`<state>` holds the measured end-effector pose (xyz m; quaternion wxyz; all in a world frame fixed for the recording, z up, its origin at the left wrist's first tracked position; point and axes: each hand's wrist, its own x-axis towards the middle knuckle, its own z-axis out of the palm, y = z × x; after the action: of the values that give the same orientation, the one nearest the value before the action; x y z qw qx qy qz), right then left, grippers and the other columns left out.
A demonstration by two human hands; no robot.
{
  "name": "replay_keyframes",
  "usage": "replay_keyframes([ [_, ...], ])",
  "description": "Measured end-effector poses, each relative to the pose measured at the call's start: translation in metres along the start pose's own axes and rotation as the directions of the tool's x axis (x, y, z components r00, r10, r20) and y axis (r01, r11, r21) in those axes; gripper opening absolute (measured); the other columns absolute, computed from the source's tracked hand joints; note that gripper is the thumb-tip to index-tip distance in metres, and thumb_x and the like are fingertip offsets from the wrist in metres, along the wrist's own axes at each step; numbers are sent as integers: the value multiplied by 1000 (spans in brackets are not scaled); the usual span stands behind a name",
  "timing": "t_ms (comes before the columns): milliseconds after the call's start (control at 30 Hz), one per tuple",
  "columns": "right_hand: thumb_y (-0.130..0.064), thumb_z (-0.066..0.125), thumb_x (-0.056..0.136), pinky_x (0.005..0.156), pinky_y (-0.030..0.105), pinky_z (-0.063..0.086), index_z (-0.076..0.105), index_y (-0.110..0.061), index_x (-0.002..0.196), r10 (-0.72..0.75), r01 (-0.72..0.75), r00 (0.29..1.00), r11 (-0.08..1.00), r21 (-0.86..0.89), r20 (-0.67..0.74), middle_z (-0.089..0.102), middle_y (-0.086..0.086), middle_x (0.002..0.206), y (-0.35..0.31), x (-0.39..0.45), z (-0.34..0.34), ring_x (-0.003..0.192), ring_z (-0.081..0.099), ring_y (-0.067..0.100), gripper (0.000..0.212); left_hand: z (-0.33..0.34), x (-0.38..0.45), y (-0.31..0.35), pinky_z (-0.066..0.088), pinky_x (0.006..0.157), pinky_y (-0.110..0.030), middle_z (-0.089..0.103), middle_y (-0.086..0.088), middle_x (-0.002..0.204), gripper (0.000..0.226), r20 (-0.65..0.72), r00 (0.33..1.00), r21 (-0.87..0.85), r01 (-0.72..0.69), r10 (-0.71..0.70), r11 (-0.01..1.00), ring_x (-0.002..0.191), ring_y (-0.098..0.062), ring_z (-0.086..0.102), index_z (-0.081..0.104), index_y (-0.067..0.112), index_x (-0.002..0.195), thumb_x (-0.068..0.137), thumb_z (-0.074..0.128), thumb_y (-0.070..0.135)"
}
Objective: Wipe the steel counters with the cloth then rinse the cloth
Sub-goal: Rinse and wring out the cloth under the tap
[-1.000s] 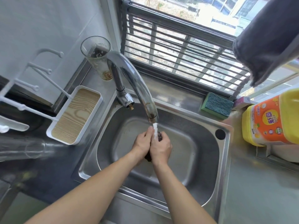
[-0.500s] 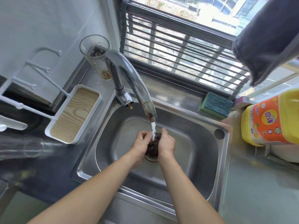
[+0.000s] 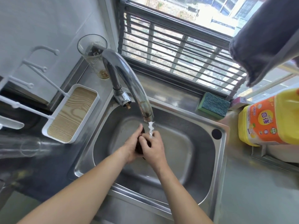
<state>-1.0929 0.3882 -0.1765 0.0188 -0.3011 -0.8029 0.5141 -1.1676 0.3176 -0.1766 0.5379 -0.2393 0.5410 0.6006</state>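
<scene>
A small dark cloth (image 3: 139, 146) is bunched between both my hands over the middle of the steel sink (image 3: 200, 152). My left hand (image 3: 133, 147) grips it from the left. My right hand (image 3: 153, 149) grips it from the right, fingers curled over the top. Water runs from the chrome tap (image 3: 129, 84) onto my right hand's knuckles and the cloth. Most of the cloth is hidden by my fingers. The steel counter (image 3: 252, 194) extends to the right of the sink.
A white tray with a wood-grain base (image 3: 72, 113) sits left of the sink, a tall glass (image 3: 93, 55) behind it. A green sponge (image 3: 213, 105) and a yellow detergent jug (image 3: 271, 118) stand at the back right. A grey towel (image 3: 262, 39) hangs above.
My hands have closed together again round the cloth and shifted, the right hand now under the water stream. The cloth shows less than half a second ago.
</scene>
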Motion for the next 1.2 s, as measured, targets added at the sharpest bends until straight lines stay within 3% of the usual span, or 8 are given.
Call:
replay_keyframes([
  [167,-46,61,83,87,36,45,51,-12,99,226,-175,890,971,160,-395,55,1,99,-1,-2,8,92,53,18,39,6,3,-2,48,55,-22,71,2,73,32,-95,984,193,-130,151,973,61,-14,65,66,22,88,98,57,50],
  [300,-66,59,83,107,48,49,56,-24,132,580,-477,814,651,590,18,68,5,124,-6,7,9,116,65,26,64,14,0,5,53,58,-20,75,-4,78,44,-62,985,101,-155,162,983,66,-13,71,68,16,92,109,35,39],
  [400,-57,72,81,93,50,58,68,-24,119,598,-520,770,390,760,221,77,9,110,-8,9,2,100,74,29,50,12,2,3,55,66,-17,78,-2,91,57,13,987,62,-162,162,985,84,-9,74,69,12,114,111,20,40],
  [500,-26,68,94,73,39,56,72,-20,103,588,-472,791,414,778,168,77,7,91,-9,10,-5,81,71,25,12,7,3,4,55,81,-20,77,-3,110,57,-30,978,89,-205,208,975,94,-7,73,73,21,116,107,27,53],
  [667,-25,57,98,74,28,55,77,-13,90,473,-339,881,602,723,19,76,3,81,-24,14,-7,79,70,17,25,-2,8,4,56,80,-54,76,-15,108,93,10,999,-93,47,-46,995,101,-36,70,82,20,94,87,18,87],
  [833,-36,61,88,84,36,51,65,-27,84,395,-284,878,885,369,-271,69,-10,83,-14,6,-1,82,63,11,11,1,11,-2,53,52,-27,73,-4,70,45,-33,999,-20,29,-30,999,60,-18,69,76,16,75,98,50,44],
  [1000,-64,51,76,106,42,49,63,-29,126,533,-442,842,764,470,-75,70,-2,121,-16,6,11,115,64,17,62,1,27,-6,53,56,-21,74,-5,82,24,-105,986,-34,-133,129,991,71,-17,68,71,19,91,98,51,9],
  [1200,-39,79,75,92,48,59,73,-21,100,511,-409,858,733,544,-43,79,2,93,-12,7,20,91,75,22,32,-1,15,-6,55,62,-23,77,-5,76,62,-72,993,-119,-104,96,987,67,-14,74,77,13,81,105,35,52],
])
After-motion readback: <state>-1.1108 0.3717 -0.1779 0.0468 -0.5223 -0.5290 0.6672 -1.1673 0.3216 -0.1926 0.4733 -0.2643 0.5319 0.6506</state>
